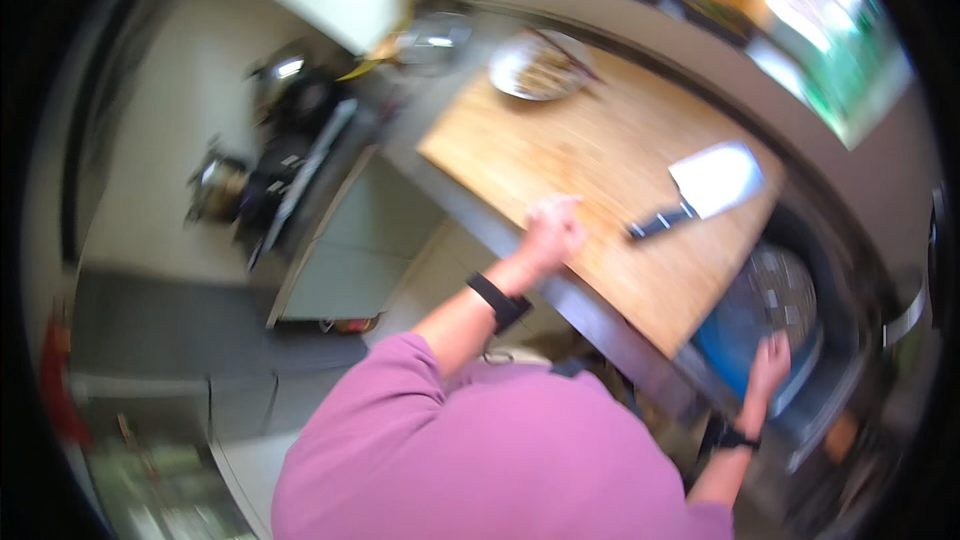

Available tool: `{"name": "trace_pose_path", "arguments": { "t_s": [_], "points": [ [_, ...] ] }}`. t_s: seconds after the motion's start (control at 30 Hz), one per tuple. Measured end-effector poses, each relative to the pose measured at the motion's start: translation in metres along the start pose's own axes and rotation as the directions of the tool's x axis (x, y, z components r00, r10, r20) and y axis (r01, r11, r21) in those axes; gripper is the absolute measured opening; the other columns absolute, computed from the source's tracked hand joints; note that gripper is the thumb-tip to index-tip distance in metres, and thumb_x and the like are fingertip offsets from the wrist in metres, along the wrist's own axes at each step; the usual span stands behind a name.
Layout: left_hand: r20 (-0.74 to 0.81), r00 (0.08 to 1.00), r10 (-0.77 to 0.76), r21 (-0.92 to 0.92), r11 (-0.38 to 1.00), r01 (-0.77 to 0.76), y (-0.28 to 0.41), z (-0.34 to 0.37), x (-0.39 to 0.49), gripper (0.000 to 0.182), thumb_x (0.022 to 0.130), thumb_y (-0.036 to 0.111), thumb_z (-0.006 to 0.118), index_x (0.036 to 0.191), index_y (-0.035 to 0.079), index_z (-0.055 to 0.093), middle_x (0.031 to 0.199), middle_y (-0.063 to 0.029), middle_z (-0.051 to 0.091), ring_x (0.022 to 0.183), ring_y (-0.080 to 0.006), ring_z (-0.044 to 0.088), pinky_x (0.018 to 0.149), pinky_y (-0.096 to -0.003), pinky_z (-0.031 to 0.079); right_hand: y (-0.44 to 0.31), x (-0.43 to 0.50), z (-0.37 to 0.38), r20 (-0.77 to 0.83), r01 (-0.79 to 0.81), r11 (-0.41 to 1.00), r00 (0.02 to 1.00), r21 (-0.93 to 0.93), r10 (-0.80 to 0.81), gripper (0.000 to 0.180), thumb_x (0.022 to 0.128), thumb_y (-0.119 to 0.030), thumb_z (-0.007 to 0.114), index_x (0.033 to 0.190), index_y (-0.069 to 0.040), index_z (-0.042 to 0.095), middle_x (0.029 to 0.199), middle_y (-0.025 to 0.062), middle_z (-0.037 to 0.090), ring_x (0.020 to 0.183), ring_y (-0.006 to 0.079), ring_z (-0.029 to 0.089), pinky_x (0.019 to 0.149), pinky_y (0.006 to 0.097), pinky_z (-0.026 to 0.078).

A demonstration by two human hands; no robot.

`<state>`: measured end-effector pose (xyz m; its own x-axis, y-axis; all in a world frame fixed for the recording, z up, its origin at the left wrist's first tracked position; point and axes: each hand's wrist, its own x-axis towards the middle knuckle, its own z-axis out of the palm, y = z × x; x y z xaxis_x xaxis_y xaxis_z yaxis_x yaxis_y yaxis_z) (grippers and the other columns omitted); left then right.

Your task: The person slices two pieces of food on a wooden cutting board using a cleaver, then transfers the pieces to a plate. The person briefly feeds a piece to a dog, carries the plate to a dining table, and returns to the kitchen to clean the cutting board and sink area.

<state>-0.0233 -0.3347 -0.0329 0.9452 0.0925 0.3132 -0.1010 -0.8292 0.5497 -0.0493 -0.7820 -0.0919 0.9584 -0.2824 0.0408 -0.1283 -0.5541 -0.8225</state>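
My left hand (553,229) is over the near edge of a wooden cutting board (517,157), its fingers curled and blurred; whether anything is in it does not show. My right hand (771,360) hangs over the sink at the right, by a blue basin (724,334), blurred too. A cleaver (720,176) with a black handle lies on the board to the right of my left hand. At the board's far left corner stands a white bowl (514,79) with pale food in it and chopsticks (566,56) across it.
A round perforated thing (784,289) is in the sink (855,367). Left of the counter is a stove (300,165) with pots. A glass lid or bowl (435,37) stands past the board's left corner. A ledge (637,22) with packages runs behind.
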Motion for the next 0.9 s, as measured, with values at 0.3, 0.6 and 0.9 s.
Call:
{"name": "trace_pose_path", "arguments": {
  "t_s": [0.3,0.6,0.9],
  "points": [
    [0.242,0.951,-0.193,0.085,0.980,0.178,-0.007,-0.092,-0.047,0.016,0.077,0.020,0.068,0.072,0.007,0.060,0.088,-0.0048,0.064,0.090,-0.0237,0.059,0.097,-0.0452,0.036,-0.001,0.017,-0.010,0.113,0.390,0.905,0.920,-0.172,-0.375,0.038,0.076,0.003,0.068,0.113,0.004,0.059,0.116,0.0218,0.058,0.101,0.0256,0.053,0.095,0.0365,0.041],
    [0.053,0.988,-0.146,-0.218,0.964,0.154,-0.074,-0.154,-0.057,0.009,0.079,0.014,0.064,0.081,0.004,0.063,0.086,-0.0104,0.064,0.082,-0.0289,0.062,0.072,-0.0378,0.049,-0.146,-0.034,0.034,-0.323,0.044,0.939,0.933,-0.342,-0.162,0.026,0.072,-0.029,0.078,0.081,-0.006,0.069,0.070,0.0087,0.067,0.062,0.0234,0.062,0.059,0.0320,0.051],
    [-0.194,0.914,-0.357,-0.282,0.912,0.296,-0.216,-0.277,-0.096,0.025,0.078,0.011,0.066,0.058,0.001,0.054,0.059,-0.0091,0.055,0.054,-0.0184,0.052,0.051,-0.0319,0.041,-0.274,-0.062,0.204,-0.182,0.289,0.901,0.915,-0.325,-0.360,0.019,0.076,-0.008,0.057,0.065,-0.002,0.043,0.053,0.0084,0.041,0.051,0.0166,0.038,0.049,0.0359,0.036]
  ]
}}
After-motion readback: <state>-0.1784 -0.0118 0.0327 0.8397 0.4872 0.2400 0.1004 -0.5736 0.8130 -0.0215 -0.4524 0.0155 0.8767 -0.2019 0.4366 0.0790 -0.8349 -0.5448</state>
